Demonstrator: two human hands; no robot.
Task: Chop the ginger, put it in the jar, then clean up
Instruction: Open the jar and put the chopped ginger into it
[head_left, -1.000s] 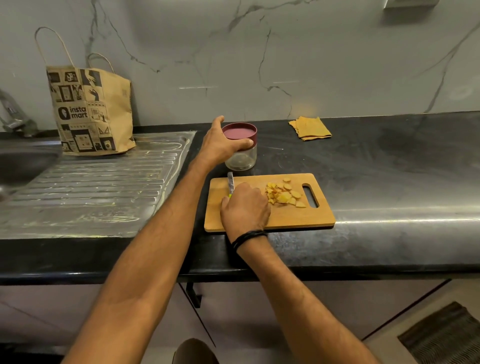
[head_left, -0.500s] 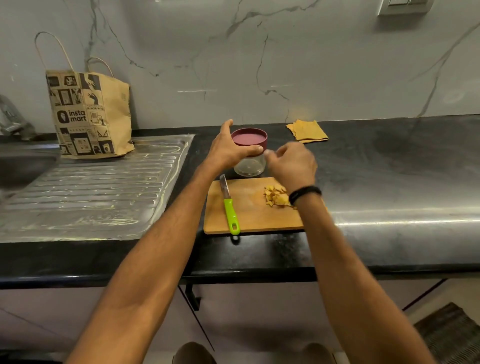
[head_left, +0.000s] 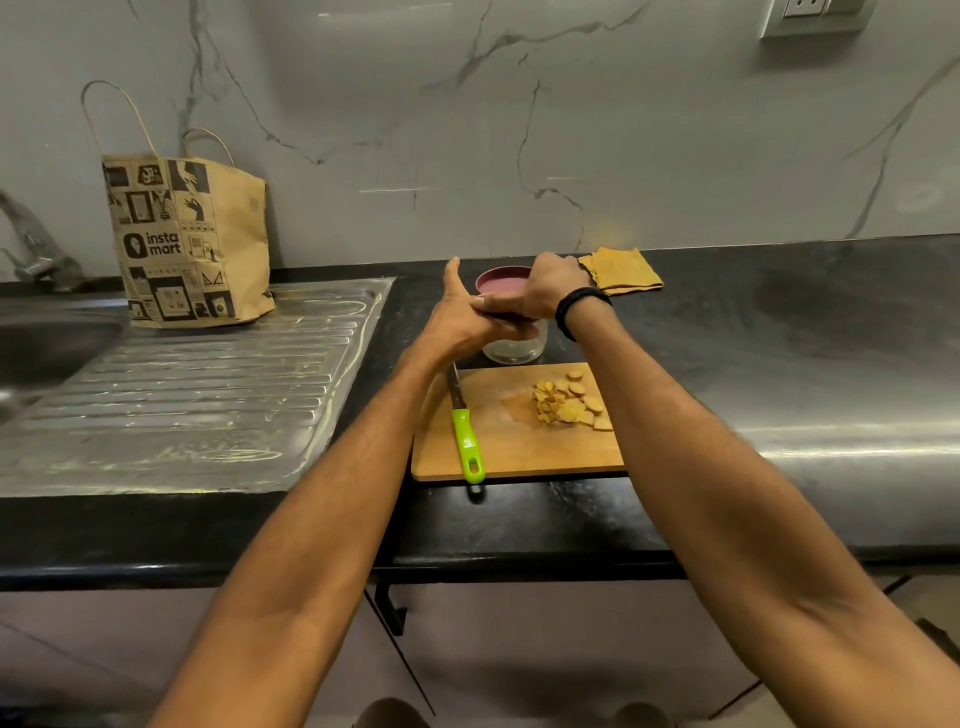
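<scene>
Half a second ago the right hand (head_left: 545, 288) was beside the jar (head_left: 519, 348). Now it sits on top and grips the maroon lid (head_left: 498, 280), fingers curled over the rim. The left hand (head_left: 460, 322) wraps the glass lower down, thumb standing free.

The jar stands on the counter (head_left: 779, 338), just behind the back edge of the cutting board (head_left: 509, 452). The chopped ginger (head_left: 569, 405) lies on the board's right part.

If the lid is tight, a hard pull could make the smooth glass slip (my judgement only), tipping the jar onto the ginger. The knife (head_left: 465, 431) lies along the board's left side, its handle over the front edge; a returning left forearm could knock it off.

Bare counter right of the board gives room for the lid. The cloth (head_left: 621, 267) lies near the back edge.
</scene>
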